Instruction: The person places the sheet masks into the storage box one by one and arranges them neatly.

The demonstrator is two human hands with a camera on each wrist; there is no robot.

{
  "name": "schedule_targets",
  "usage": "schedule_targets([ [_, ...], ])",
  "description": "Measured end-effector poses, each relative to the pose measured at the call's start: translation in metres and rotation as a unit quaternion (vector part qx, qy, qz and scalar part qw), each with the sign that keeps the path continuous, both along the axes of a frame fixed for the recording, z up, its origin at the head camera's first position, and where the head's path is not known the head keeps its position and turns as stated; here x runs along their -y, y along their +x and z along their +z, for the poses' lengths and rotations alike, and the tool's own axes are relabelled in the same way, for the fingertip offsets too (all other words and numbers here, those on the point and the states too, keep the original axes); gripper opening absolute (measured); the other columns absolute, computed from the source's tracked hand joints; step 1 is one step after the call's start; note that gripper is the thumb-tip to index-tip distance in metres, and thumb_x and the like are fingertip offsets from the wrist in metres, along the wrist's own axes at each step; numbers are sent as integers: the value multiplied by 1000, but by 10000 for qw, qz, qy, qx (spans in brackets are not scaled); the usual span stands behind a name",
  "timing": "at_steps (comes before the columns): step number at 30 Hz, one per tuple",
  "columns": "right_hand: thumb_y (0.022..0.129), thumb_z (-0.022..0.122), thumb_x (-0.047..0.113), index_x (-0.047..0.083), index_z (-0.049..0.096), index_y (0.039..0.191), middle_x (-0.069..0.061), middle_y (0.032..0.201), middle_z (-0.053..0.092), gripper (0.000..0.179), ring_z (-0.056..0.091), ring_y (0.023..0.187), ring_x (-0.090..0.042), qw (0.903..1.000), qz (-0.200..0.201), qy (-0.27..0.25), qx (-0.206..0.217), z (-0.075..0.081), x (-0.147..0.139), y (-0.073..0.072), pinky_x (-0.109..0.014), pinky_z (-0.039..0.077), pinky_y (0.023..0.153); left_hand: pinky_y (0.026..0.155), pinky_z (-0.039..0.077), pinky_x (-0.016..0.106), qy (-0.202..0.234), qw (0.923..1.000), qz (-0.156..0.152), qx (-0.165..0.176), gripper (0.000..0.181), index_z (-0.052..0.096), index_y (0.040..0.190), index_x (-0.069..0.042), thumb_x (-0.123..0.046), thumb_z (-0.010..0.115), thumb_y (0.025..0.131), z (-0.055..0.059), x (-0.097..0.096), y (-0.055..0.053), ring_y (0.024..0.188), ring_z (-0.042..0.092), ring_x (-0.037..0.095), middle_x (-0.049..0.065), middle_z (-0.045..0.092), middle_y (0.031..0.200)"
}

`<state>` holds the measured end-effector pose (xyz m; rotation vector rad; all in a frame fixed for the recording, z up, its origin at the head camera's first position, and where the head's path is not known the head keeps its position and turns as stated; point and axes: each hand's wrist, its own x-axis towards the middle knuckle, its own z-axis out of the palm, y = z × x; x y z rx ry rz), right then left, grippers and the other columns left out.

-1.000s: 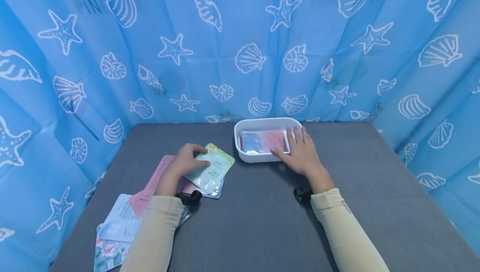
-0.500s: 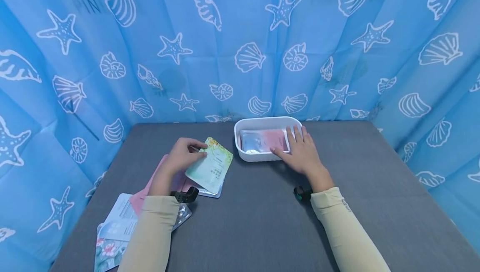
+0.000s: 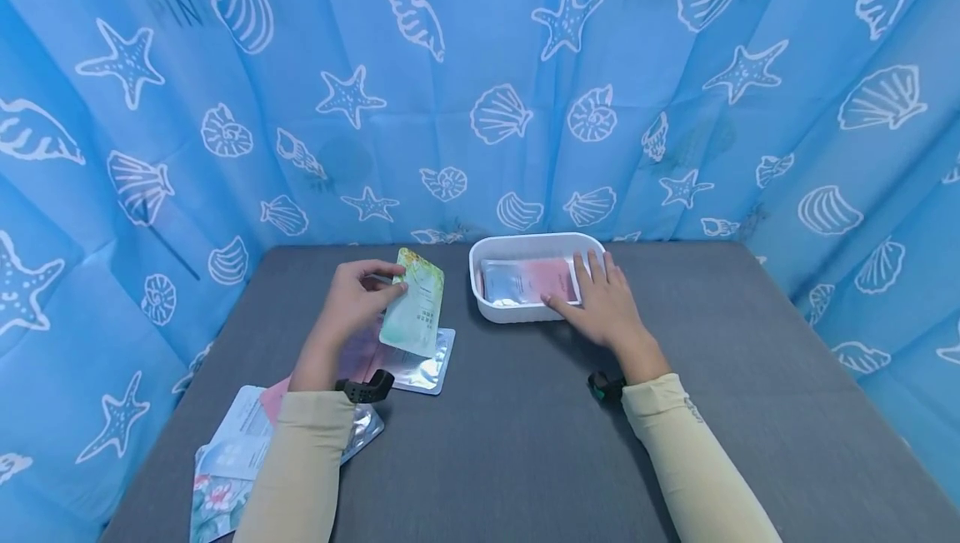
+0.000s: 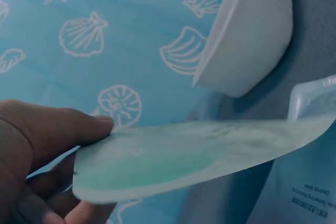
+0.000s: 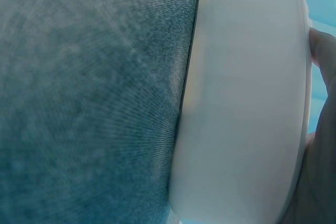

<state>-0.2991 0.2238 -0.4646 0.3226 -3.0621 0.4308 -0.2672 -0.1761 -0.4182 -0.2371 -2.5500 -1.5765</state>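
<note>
My left hand [image 3: 358,297] pinches a pale green sheet mask packet [image 3: 415,310] with a yellow floral edge between thumb and fingers. In the left wrist view the packet [image 4: 173,161] stretches out tilted from the thumb. Beneath it on the table lies a silver and pink packet [image 3: 425,370]. My right hand [image 3: 603,306] rests over the right end of a white plastic bin [image 3: 517,315], fingers spread and fairly straight. Inside the bin lies a blue and pink packet [image 3: 525,281]. The right wrist view shows the bin's side wall [image 5: 241,103] with the thumb at its rim.
More packets lie at the front left, including a lotus-print one [image 3: 217,505] and a light blue one [image 3: 242,422], partly hidden under the left sleeve [image 3: 300,468]. A blue shell-print curtain [image 3: 450,93] hangs behind the grey table [image 3: 495,460].
The left hand has lifted the green packet off the pile and tilted it up, moving slightly back and left. More of the silver packet below shows. The right hand and bin stay put.
</note>
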Motion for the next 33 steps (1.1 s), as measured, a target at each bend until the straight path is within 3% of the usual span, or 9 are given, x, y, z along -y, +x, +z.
schedule_targets([
  [7,100,38,79,3,7,170,-26,177,3,108,-2,164,-50,10000,10,-5,-34,-1,0,-1,-67,4,131,73,66,37,582,9973,195,-409,26,78,121,-4,-14,79,96,5,-3,0,88,73,16,18,74,121],
  [13,101,39,78,3,6,170,-26,177,1,107,-5,164,-49,10000,5,-34,-10,-1,-2,-1,-66,3,131,71,65,30,928,9946,247,-395,28,77,123,-4,-14,79,97,9,-14,3,87,73,11,18,73,123],
  [21,101,41,77,3,8,170,-26,177,3,107,-2,164,-49,10000,1,-68,-11,-1,0,1,-66,4,132,70,65,29,1107,9928,196,-406,26,78,122,-7,-12,79,97,11,-26,6,90,72,17,14,72,123],
  [33,100,40,78,2,10,170,-26,177,4,107,-5,164,-48,10000,4,-75,7,0,-1,2,-64,4,132,69,64,27,1251,9886,-28,-840,25,78,121,-6,-10,79,96,15,-44,11,93,72,22,16,72,119],
])
